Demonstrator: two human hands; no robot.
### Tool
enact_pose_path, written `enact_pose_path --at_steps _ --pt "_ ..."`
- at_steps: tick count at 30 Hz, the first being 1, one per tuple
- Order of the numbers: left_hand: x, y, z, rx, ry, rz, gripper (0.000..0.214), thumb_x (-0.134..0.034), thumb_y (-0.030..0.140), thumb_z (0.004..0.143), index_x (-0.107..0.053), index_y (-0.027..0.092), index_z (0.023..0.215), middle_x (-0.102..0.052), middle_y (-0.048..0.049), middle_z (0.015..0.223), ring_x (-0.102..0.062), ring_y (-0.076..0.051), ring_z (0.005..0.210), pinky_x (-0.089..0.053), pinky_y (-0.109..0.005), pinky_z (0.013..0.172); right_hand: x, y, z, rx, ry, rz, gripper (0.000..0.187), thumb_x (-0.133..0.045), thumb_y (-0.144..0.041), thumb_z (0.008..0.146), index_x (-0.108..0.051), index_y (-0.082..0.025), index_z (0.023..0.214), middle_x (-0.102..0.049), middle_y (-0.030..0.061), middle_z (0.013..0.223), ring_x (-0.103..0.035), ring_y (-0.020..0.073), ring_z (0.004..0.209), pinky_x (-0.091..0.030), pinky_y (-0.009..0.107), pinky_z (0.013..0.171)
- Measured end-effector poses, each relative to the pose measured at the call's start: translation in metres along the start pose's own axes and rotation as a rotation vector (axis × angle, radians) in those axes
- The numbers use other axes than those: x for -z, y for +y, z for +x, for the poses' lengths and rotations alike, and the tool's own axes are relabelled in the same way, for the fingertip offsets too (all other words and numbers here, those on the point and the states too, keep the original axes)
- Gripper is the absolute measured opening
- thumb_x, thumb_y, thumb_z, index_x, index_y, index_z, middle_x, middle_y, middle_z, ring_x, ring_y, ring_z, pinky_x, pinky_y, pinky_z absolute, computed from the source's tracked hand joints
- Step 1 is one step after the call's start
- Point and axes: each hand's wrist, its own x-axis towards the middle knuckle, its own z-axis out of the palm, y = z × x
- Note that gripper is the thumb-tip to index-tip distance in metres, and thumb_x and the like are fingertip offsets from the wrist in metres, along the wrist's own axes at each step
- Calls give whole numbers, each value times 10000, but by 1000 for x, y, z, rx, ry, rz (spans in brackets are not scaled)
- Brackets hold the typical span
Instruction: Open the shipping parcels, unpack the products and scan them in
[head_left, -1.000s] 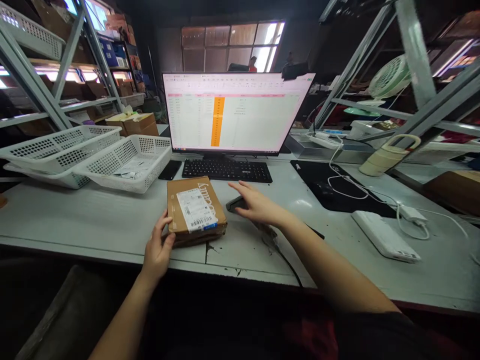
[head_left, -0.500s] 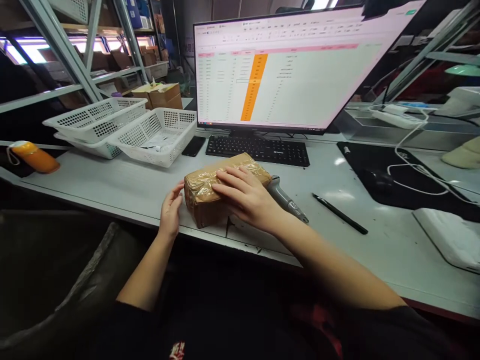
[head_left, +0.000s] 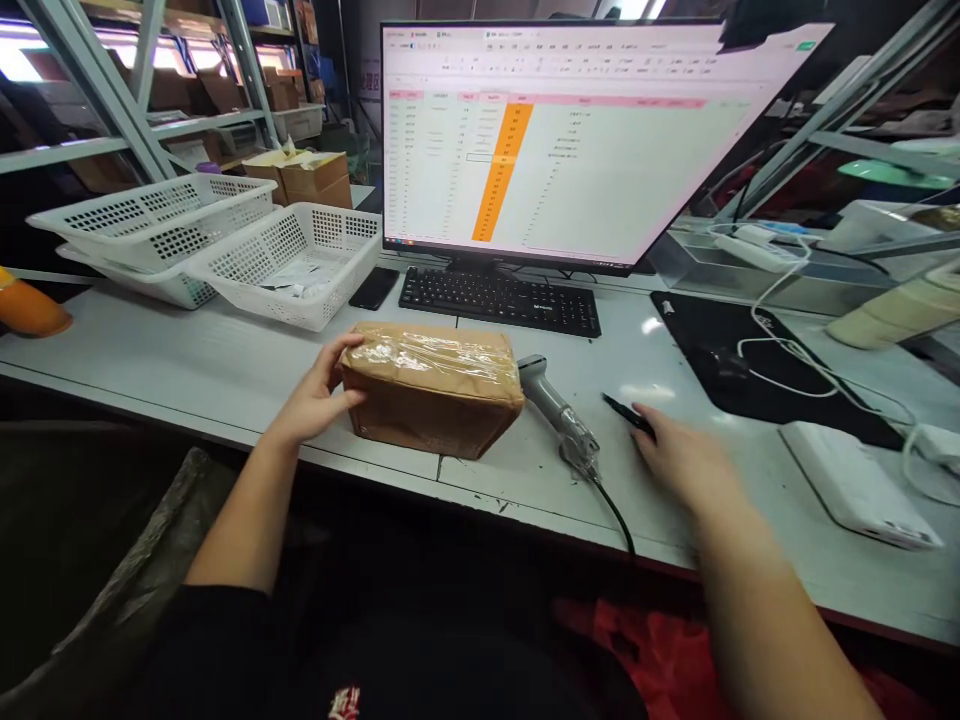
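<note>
A brown cardboard box (head_left: 431, 415), its top covered in shiny clear tape, rests near the desk's front edge. My left hand (head_left: 311, 400) grips its left end, thumb on the near face and fingers at the upper corner. To the right, my right hand (head_left: 686, 460) is low over the desk with its fingers closed on a black pen (head_left: 624, 410); part of the pen is hidden under the hand. A grey handheld barcode scanner (head_left: 553, 398) lies between the box and the pen, its cable running off the front edge.
Behind the box are a black keyboard (head_left: 499, 300), a phone (head_left: 374, 289) and a large monitor (head_left: 600, 180) showing a spreadsheet. White plastic baskets (head_left: 289, 270) stand at the left. On the right are a mouse pad (head_left: 712, 390) with a white cable over it and a white device (head_left: 855, 485).
My right hand has left the top of the box and moved right onto the pen. The box has turned, showing its long side, while my left hand has closed on its left end.
</note>
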Motion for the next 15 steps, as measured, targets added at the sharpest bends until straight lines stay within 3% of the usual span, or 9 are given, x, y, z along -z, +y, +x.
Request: enact_pose_path --at_steps 2,4,7,9,12,15 --pt "14 1 20 48 -86 -60 729 -898 394 723 -617 248 1379 -641 -117 1363 -600 -348 1325 -509 -494 1139 -1 1 -11 -42 44 -59 514 -532 -462 873 -729 -223 1284 -739 193 1040 -698 457 946 -540 700 842" --pt "20 1 35 71 -153 -95 689 -879 365 754 -625 251 1384 -687 -106 1260 -647 -324 1240 -538 -489 1102 6 -16 -17 -68 107 -46 491 -540 -406 844 -760 -189 1225 -720 182 1023 -696 415 936 -560 647 852" --pt "20 -3 44 41 -187 -89 610 -820 317 817 -614 305 1392 -685 -83 1294 -654 -290 1230 -559 -458 1080 22 -62 -23 -54 199 265 442 -592 -380 828 -769 -184 1182 -707 136 999 -694 301 851 -601 489 751" --pt "16 -8 42 7 -172 -53 588 -777 320 851 -587 337 1407 -639 -81 1409 -624 -298 1301 -544 -471 1107 28 -99 -28 -9 159 541 420 -620 -375 852 -753 -190 1205 -725 110 1016 -687 231 791 -591 383 672" --pt "-1 -3 28 -134 26 117 612 -719 388 891 -517 341 1467 -472 -93 1604 -454 -334 1498 -410 -535 1233 23 -153 -36 104 28 782 424 -613 -379 925 -713 -211 1302 -747 97 1076 -679 182 749 -578 331 647" --pt "-39 23 5 -405 236 366 698 -666 527 913 -422 346 1542 -362 -88 1671 -285 -350 1592 -242 -593 1304 5 -194 -40 276 34 823 534 -583 -382 984 -565 -271 1506 -704 110 1291 -696 183 810 -602 345 691"
